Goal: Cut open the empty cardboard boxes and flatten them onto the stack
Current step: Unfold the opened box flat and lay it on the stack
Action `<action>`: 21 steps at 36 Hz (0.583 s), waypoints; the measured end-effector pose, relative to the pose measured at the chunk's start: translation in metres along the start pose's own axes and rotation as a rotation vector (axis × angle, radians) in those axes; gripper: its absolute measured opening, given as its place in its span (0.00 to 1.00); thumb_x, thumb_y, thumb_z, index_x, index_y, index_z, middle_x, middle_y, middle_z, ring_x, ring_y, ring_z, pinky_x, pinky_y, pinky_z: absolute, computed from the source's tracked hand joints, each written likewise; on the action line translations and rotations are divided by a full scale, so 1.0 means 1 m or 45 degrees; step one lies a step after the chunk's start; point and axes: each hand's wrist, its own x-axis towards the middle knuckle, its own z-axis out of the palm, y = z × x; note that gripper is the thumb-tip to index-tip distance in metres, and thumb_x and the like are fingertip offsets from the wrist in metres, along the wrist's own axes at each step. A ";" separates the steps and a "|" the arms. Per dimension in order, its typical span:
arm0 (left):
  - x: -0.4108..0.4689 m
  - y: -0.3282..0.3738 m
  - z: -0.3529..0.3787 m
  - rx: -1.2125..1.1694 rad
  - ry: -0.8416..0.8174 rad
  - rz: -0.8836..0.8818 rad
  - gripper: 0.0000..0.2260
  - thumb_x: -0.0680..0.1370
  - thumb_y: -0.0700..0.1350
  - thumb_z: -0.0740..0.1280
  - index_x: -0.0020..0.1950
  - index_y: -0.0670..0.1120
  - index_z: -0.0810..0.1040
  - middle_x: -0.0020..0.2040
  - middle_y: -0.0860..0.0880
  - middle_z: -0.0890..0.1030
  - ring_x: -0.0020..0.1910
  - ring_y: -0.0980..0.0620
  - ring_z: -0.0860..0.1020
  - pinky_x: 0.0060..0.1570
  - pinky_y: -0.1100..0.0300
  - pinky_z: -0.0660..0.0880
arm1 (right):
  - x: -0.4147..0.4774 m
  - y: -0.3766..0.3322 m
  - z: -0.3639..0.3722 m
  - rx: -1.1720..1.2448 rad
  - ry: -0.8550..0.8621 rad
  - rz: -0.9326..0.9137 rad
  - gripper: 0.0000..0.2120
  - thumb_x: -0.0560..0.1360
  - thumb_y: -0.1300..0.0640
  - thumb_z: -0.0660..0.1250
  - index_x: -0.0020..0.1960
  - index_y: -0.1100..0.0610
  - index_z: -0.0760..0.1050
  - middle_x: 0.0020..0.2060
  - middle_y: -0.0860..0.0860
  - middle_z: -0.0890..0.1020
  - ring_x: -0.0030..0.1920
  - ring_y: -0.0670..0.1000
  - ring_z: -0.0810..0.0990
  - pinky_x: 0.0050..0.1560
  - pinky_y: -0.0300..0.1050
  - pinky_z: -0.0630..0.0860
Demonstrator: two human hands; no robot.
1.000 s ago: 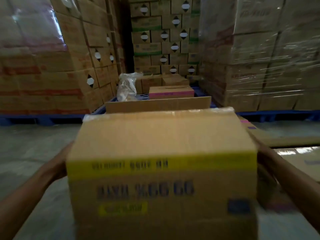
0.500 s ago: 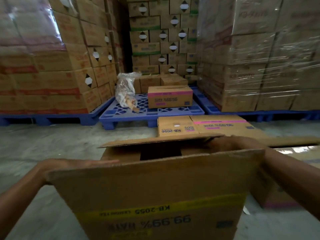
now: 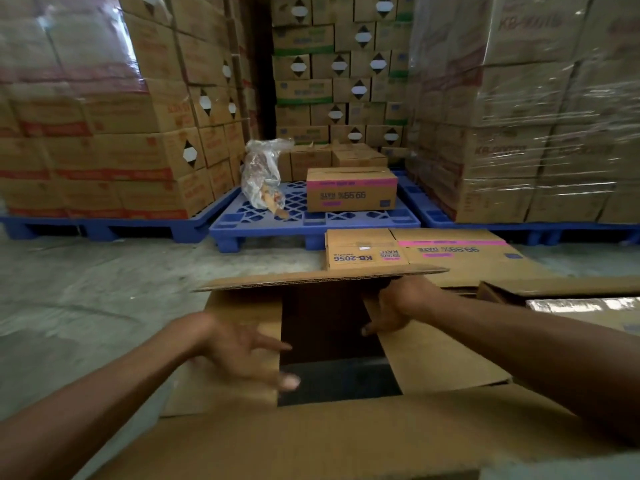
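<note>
The open box sits on the floor right below the camera, flaps spread. The left hand hovers over the left flap, fingers loose and empty. The right hand grips the right flap's inner edge. Flattened boxes lie just beyond, before a blue pallet.

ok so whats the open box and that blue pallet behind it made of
The open box looks like corrugated cardboard, matte brown: fluting shows along its far flap's edge. The blue pallet looks like moulded plastic, with an even colour, a slight sheen and a lattice top, though that is judged by look alone.
</note>
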 end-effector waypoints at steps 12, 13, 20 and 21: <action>0.029 0.015 -0.009 -0.149 0.495 -0.038 0.27 0.82 0.57 0.63 0.78 0.59 0.56 0.74 0.44 0.66 0.65 0.45 0.74 0.65 0.49 0.74 | -0.018 0.075 -0.053 0.620 -0.017 -0.027 0.26 0.80 0.35 0.54 0.69 0.52 0.70 0.60 0.55 0.78 0.50 0.56 0.84 0.44 0.51 0.84; 0.017 0.004 -0.019 -0.221 0.503 0.037 0.20 0.82 0.55 0.63 0.73 0.59 0.62 0.70 0.46 0.71 0.63 0.47 0.75 0.62 0.51 0.76 | -0.018 0.087 -0.057 0.678 0.019 -0.029 0.25 0.81 0.37 0.54 0.68 0.52 0.70 0.59 0.55 0.79 0.49 0.55 0.84 0.40 0.49 0.83; -0.024 -0.066 -0.062 -0.783 0.629 0.012 0.29 0.80 0.38 0.66 0.72 0.61 0.58 0.59 0.41 0.78 0.52 0.43 0.82 0.46 0.48 0.84 | -0.026 0.148 -0.054 0.967 0.334 -0.007 0.18 0.83 0.47 0.58 0.69 0.55 0.71 0.59 0.58 0.80 0.57 0.62 0.82 0.59 0.63 0.79; -0.023 -0.070 -0.066 -0.830 0.661 -0.015 0.33 0.79 0.37 0.67 0.74 0.63 0.56 0.60 0.41 0.78 0.54 0.41 0.82 0.48 0.43 0.84 | -0.027 0.148 -0.053 1.008 0.372 -0.007 0.21 0.83 0.48 0.59 0.74 0.52 0.64 0.62 0.57 0.78 0.59 0.62 0.80 0.61 0.64 0.78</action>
